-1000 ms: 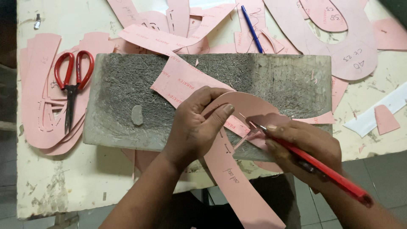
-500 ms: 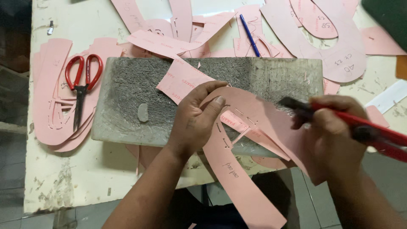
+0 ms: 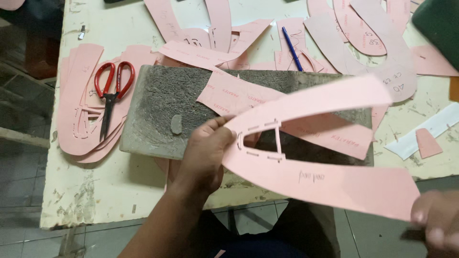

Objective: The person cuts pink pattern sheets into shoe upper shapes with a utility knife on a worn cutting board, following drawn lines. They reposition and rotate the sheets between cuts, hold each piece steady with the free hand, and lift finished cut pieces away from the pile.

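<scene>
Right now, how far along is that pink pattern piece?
Done: slots are cut near the bend of the U-shaped pink pattern piece. In hand: the left hand lifts it off the grey cutting slab; the right hand is at its end. Left: more pink pieces lie beside the scissors.

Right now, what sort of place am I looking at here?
Probably a small shoemaking or pattern-cutting workshop. Pink card patterns lie all over a worn, paint-chipped table, with red scissors beside a scarred grey cutting block, and the left hand holds up a cut pattern.
</scene>
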